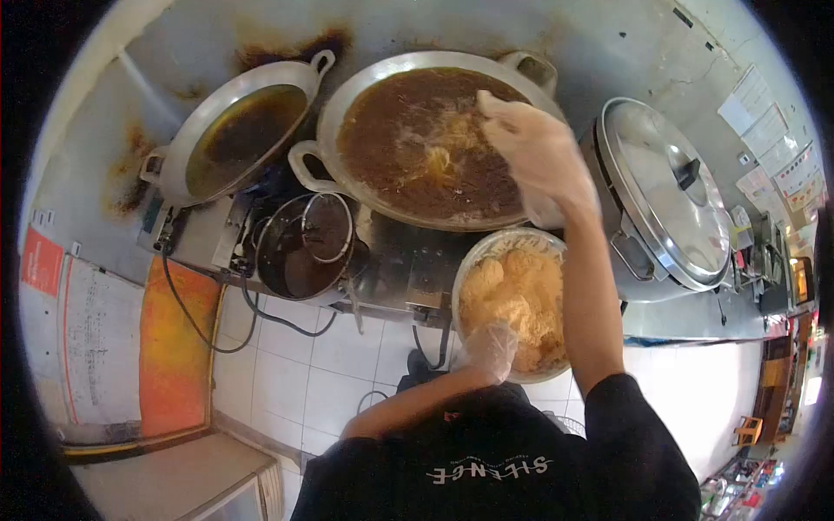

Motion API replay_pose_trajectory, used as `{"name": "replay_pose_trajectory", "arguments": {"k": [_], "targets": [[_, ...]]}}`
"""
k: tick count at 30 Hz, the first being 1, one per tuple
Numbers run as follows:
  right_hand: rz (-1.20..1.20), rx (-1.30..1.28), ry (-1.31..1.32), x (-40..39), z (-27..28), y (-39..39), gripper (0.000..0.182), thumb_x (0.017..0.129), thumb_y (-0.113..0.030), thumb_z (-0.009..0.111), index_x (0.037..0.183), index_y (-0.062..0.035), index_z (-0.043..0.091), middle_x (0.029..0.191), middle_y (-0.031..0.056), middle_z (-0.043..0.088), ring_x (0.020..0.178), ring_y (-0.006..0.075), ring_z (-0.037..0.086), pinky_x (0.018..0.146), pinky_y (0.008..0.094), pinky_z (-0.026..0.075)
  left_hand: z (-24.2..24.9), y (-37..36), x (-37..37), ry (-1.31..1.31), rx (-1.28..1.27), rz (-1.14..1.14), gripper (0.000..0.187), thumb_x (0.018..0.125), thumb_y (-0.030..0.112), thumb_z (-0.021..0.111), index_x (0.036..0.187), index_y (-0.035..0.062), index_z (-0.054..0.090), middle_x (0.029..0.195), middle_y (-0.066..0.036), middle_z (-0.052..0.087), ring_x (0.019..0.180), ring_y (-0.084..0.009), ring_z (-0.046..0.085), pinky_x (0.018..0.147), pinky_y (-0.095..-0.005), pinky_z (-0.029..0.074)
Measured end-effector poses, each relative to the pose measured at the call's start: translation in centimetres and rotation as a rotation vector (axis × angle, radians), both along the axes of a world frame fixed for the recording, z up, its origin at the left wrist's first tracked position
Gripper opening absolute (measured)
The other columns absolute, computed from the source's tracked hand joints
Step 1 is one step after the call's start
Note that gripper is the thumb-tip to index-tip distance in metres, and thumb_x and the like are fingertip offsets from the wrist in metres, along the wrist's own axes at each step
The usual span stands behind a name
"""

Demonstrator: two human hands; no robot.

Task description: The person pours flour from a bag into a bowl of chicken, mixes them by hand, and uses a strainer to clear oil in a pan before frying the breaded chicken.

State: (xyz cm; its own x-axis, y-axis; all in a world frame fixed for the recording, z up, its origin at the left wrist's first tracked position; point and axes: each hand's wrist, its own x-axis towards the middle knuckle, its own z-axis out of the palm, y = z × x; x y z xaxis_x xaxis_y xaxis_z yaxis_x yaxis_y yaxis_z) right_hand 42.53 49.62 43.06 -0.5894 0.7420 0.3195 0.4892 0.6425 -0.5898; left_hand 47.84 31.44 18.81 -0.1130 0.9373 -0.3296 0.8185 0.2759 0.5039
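Note:
My right hand [534, 152], in a clear plastic glove, is over the right side of a large wok [306, 161] of dark brown oil. Its fingers reach out toward the far side and I see nothing in them. Below it, a pale battered piece [439, 163] sits in the oil amid bubbles and foam. My left hand [488, 352], also gloved, grips the near left rim of a metal bowl [458, 282]. Inside that bowl are several flour-coated pieces [486, 276] in loose yellowish flour. The left fingertips are partly blurred.
At left stands a smaller wok [176, 165] with oil. A dark pot [276, 269] holding a round strainer [349, 230] is in front of the stove. On the right is a large lidded pot [665, 182]. Hoses [201, 337] hang over the tiled floor [282, 369].

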Motion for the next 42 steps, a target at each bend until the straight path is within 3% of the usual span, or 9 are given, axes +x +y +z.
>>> {"name": "replay_pose_trajectory", "arguments": {"k": [5,11,16,19,25,31,34,37,42], "targets": [[-0.23,-0.193,0.095,13.5,-6.1,-3.7,0.031,0.096,-0.029,0.07,0.11,-0.0015,0.074,0.085,0.0116,0.072,0.08,0.0226,0.069,0.079,0.0355,0.054,-1.6,-0.4,-1.5,0.056,0.146,-0.096,0.032,0.095,0.03,0.065,0.103,-0.0001,0.073,0.101,-0.021,0.072,0.094,-0.0347,0.074,0.08,-0.0463,0.059],[-0.308,-0.125,-0.307,24.2,-23.5,-6.3,0.021,0.095,-0.014,0.064,0.114,-0.0057,0.07,0.107,0.0205,0.071,0.093,0.0428,0.068,0.086,0.0478,0.056,-1.6,2.5,-3.7,0.074,0.217,-0.021,0.042,0.09,0.031,0.067,0.117,-0.0016,0.067,0.104,-0.025,0.071,0.101,-0.0399,0.071,0.086,-0.0502,0.057],[-0.165,-0.187,-0.464,26.9,-35.4,-6.4,0.035,0.089,-0.015,0.061,0.123,-0.0106,0.069,0.119,0.0199,0.07,0.103,0.041,0.069,0.095,0.05,0.054,-4.0,6.8,-2.5,-0.036,0.17,-0.173,0.047,0.086,0.022,0.066,0.127,-0.0005,0.061,0.106,-0.027,0.07,0.102,-0.0414,0.07,0.089,-0.0512,0.056],[-0.043,-0.025,-0.647,25.5,-35.3,-6.6,0.043,0.085,-0.019,0.061,0.124,-0.0055,0.069,0.117,0.02,0.072,0.108,0.0366,0.07,0.096,0.0483,0.054,-9.4,9.6,-1.2,-0.037,0.004,-0.335,0.046,0.082,0.017,0.072,0.126,0.005,0.062,0.118,-0.022,0.071,0.111,-0.0376,0.07,0.093,-0.0471,0.057],[0.028,-0.149,-0.62,27.1,-32.5,-4.9,0.043,0.079,-0.03,0.073,0.109,-0.0001,0.073,0.111,0.0208,0.073,0.109,0.0375,0.069,0.097,0.0467,0.054,0.4,8.7,-2.7,-0.055,-0.193,-0.55,0.037,0.087,0.023,0.067,0.12,0.0066,0.068,0.12,-0.02,0.071,0.115,-0.0367,0.068,0.097,-0.0478,0.055],[-0.172,-0.38,-0.505,25.6,-23.2,-5.8,0.048,0.081,-0.037,0.075,0.119,-0.0075,0.071,0.113,0.0179,0.074,0.111,0.0369,0.068,0.099,0.0431,0.054,-4.5,6.2,-3.8,-0.218,0.259,-0.271,0.037,0.087,0.022,0.071,0.121,0.0066,0.068,0.123,-0.023,0.068,0.116,-0.0404,0.066,0.099,-0.0483,0.052],[-0.21,-0.159,-0.136,25.8,-27.1,-7.0,0.047,0.083,-0.041,0.074,0.117,-0.0075,0.071,0.108,0.0162,0.075,0.107,0.0363,0.069,0.094,0.0441,0.055,-2.6,6.0,-3.5,-0.278,0.108,-0.131,0.041,0.087,0.03,0.073,0.12,0.0062,0.068,0.118,-0.022,0.069,0.114,-0.0407,0.065,0.097,-0.0497,0.052],[-0.022,-0.114,-0.393,26.2,-31.8,-6.7,0.044,0.085,-0.04,0.073,0.115,-0.0083,0.072,0.108,0.015,0.075,0.107,0.0347,0.069,0.091,0.0454,0.056,-3.0,6.2,-2.4,-0.139,0.209,-0.319,0.046,0.087,0.038,0.073,0.12,0.0061,0.069,0.113,-0.022,0.069,0.11,-0.0408,0.066,0.096,-0.0519,0.052],[-0.243,-0.331,-0.533,22.9,-25.7,-7.0,0.048,0.087,-0.031,0.072,0.125,-0.0036,0.064,0.113,0.0205,0.072,0.11,0.0369,0.068,0.092,0.0459,0.055,-4.1,6.0,-0.4,-0.035,0.406,-0.357,0.046,0.09,0.041,0.069,0.117,0.0042,0.069,0.107,-0.025,0.069,0.104,-0.0422,0.067,0.091,-0.0546,0.052]]}}
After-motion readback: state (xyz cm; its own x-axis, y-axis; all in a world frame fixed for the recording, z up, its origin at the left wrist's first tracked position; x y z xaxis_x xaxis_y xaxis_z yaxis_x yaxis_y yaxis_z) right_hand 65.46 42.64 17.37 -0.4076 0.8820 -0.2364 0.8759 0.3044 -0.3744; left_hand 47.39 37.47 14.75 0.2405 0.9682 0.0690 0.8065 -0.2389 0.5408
